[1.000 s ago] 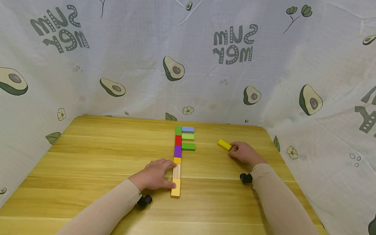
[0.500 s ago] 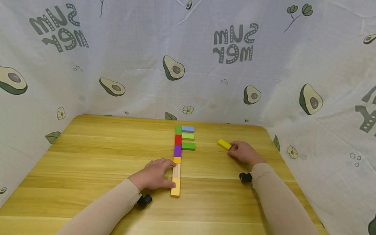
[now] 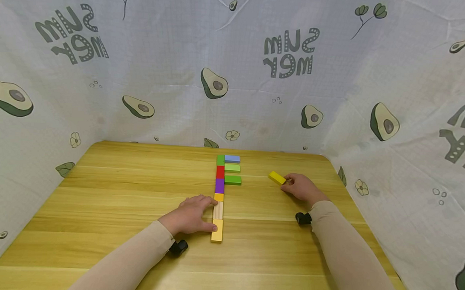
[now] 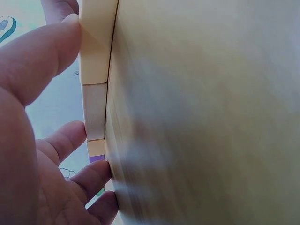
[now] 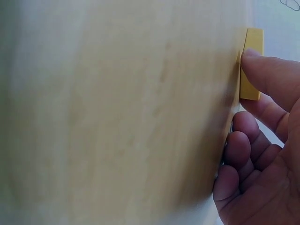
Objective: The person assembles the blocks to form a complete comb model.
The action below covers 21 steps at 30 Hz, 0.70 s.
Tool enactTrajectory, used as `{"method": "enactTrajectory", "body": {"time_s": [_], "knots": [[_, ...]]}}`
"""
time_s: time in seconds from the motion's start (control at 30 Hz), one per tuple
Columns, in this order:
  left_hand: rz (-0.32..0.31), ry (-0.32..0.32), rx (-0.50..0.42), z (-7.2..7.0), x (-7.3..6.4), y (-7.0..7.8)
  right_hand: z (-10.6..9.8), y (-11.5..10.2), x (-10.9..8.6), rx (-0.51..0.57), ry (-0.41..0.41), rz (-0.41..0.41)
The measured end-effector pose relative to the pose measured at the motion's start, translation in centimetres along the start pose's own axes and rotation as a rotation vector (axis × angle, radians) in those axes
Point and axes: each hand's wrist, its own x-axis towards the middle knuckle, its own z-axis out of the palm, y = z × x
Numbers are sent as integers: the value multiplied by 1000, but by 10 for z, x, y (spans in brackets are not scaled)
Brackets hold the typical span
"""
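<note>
My left hand [image 3: 190, 214] rests against the near end of a straight row of blocks, fingers spread. Its thumb touches the pale orange block [image 3: 217, 235], and its index fingertip is at the plain wood block [image 3: 219, 211]. Farther along the row lie a short orange block [image 3: 219, 197], a purple block [image 3: 220, 186], a red block [image 3: 220, 172] and a green block [image 3: 221, 160]. Off to the right, my right hand [image 3: 302, 188] pinches one end of a yellow block [image 3: 276, 177] between thumb and index finger, low over the table; its other fingers are curled.
Three blocks stick out rightward from the row's far part: blue [image 3: 232, 159], light green [image 3: 233, 168] and green [image 3: 232, 180]. The wooden table [image 3: 117, 192] ends at a printed cloth [image 3: 174, 51] behind and at the sides.
</note>
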Motion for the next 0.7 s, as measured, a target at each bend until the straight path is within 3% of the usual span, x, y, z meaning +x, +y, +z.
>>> {"method": "enactTrajectory", "body": {"time_s": [0.7], "knots": [[-23,-17,-11,-2,-2,3,1,1,-1,-15,7,-9]]}}
